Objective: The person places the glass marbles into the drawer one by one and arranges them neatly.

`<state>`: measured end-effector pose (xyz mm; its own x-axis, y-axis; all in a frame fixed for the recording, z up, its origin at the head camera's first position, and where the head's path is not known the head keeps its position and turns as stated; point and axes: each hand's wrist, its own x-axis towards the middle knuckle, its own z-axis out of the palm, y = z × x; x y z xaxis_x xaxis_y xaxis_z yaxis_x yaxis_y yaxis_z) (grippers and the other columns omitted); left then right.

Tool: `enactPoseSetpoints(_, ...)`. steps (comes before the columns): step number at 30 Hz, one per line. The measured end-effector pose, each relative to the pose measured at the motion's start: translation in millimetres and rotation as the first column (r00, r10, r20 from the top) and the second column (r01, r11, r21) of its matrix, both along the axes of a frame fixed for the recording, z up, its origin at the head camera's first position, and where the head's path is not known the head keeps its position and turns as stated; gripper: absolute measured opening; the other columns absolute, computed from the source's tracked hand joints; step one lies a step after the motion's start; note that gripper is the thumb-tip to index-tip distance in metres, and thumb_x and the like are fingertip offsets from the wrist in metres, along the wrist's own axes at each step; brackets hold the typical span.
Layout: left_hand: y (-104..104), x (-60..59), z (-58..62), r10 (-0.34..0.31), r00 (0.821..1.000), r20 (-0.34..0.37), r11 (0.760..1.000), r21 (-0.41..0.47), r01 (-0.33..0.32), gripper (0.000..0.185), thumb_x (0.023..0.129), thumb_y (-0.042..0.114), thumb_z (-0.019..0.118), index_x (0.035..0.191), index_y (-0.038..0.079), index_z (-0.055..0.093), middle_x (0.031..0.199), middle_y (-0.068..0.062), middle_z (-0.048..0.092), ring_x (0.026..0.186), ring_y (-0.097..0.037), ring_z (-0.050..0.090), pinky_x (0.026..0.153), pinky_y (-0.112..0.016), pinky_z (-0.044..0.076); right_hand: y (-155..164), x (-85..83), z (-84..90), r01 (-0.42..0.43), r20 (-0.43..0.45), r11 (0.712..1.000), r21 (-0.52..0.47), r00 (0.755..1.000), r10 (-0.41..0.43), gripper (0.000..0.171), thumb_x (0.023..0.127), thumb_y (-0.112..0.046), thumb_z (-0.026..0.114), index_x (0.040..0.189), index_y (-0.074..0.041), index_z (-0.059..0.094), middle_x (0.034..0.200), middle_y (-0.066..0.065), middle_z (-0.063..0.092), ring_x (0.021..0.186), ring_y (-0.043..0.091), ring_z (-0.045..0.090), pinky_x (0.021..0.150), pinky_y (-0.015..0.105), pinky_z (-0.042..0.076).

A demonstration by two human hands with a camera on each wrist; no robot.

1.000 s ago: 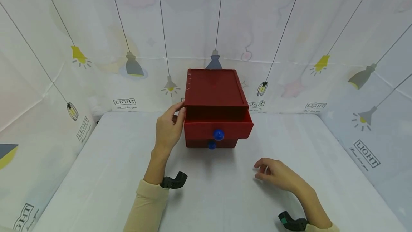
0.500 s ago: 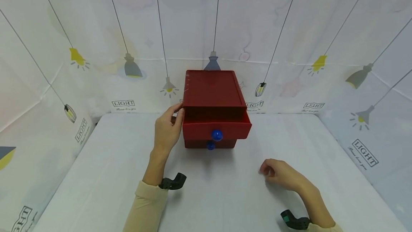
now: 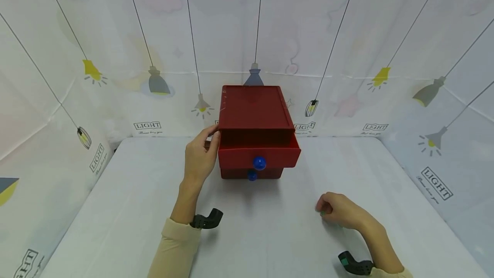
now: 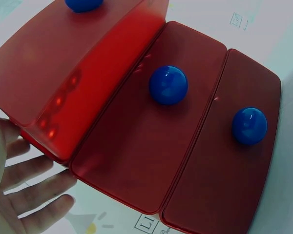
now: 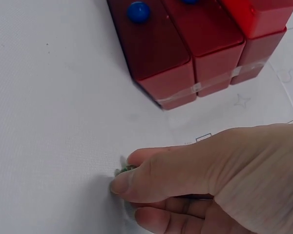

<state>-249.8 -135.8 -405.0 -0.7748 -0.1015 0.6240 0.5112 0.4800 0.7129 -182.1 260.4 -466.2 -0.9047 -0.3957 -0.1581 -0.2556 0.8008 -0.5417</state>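
At the back of the white table (image 3: 127,209), my left hand (image 3: 200,155) rests against the left side of the red drawer box (image 3: 252,110) — fingers straight, thumb at its top edge, gripping nothing. The top drawer (image 3: 258,153) stands pulled out, its blue knob (image 3: 259,163) facing me. Nearer me and to the right, well apart from the box, my right hand (image 3: 341,213) curls down on the table, fingertips (image 5: 121,184) pinching a small green thing (image 5: 121,170) — too little of it shows to say what.
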Motion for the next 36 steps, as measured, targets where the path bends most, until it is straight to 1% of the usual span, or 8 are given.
enactPoseSetpoints(5,0.3,0.0,-0.6,0.006,1.000,-0.003,1.000,0.001,-0.006,0.032,0.103,0.027,0.056,0.129,0.011,0.067,0.121,-0.006,0.073,0.079,-0.020,0.076,0.072,-0.035,0.063,0.7,1.3,0.1,0.001,-0.001,1.000,-0.004,1.000,-0.001,0.019,0.080,0.005,0.072,0.094,-0.006,0.068,0.087,0.000,0.064,0.077,0.012,0.054,0.064,0.021,0.049)
enactPoseSetpoints(12,1.0,0.3,-0.9,0.004,1.000,0.003,1.000,0.001,-0.004,0.033,0.104,0.028,0.056,0.130,0.012,0.066,0.123,-0.005,0.072,0.079,-0.019,0.075,0.073,-0.034,0.063,0.4,0.7,3.7,-0.015,-0.053,1.000,0.016,0.998,0.016,0.015,0.083,0.001,0.071,0.095,-0.008,0.071,0.090,-0.002,0.066,0.080,0.009,0.056,0.067,0.021,0.051)
enactPoseSetpoints(16,1.0,0.3,-1.0,0.005,1.000,0.000,1.000,-0.002,-0.005,0.033,0.104,0.028,0.055,0.130,0.011,0.066,0.121,-0.006,0.073,0.079,-0.020,0.075,0.073,-0.035,0.063,-0.8,1.1,9.2,-0.003,-0.097,1.000,0.023,0.995,0.006,0.013,0.085,-0.005,0.073,0.097,-0.008,0.071,0.089,-0.004,0.065,0.080,0.007,0.055,0.068,0.021,0.051)
enactPoseSetpoints(22,0.5,0.5,-2.2,0.000,1.000,0.001,1.000,-0.003,0.000,0.034,0.104,0.028,0.055,0.130,0.010,0.066,0.121,-0.007,0.073,0.080,-0.021,0.076,0.074,-0.035,0.063,-4.8,2.5,18.2,0.035,-0.131,0.998,0.044,0.991,-0.029,0.012,0.089,-0.014,0.073,0.101,-0.009,0.071,0.086,-0.008,0.063,0.079,0.005,0.054,0.067,0.021,0.051)
enactPoseSetpoints(29,0.6,0.8,-2.8,-0.003,1.000,-0.001,1.000,0.001,0.003,0.035,0.104,0.028,0.054,0.131,0.009,0.065,0.121,-0.008,0.073,0.086,-0.023,0.076,0.077,-0.036,0.064,-9.1,7.0,29.2,0.064,-0.161,0.998,0.030,0.985,-0.058,0.014,0.091,-0.017,0.072,0.102,-0.009,0.071,0.084,-0.008,0.064,0.078,0.006,0.054,0.065,0.021,0.051)
enactPoseSetpoints(36,1.0,0.9,-2.7,-0.002,1.000,-0.001,1.000,-0.008,0.002,0.035,0.104,0.029,0.053,0.132,0.009,0.065,0.121,-0.008,0.073,0.084,-0.022,0.076,0.076,-0.036,0.064,-11.1,10.2,37.5,0.061,-0.224,0.998,0.005,0.973,-0.058,0.012,0.092,-0.020,0.072,0.102,-0.014,0.071,0.084,-0.011,0.065,0.076,0.001,0.054,0.064,0.020,0.051)
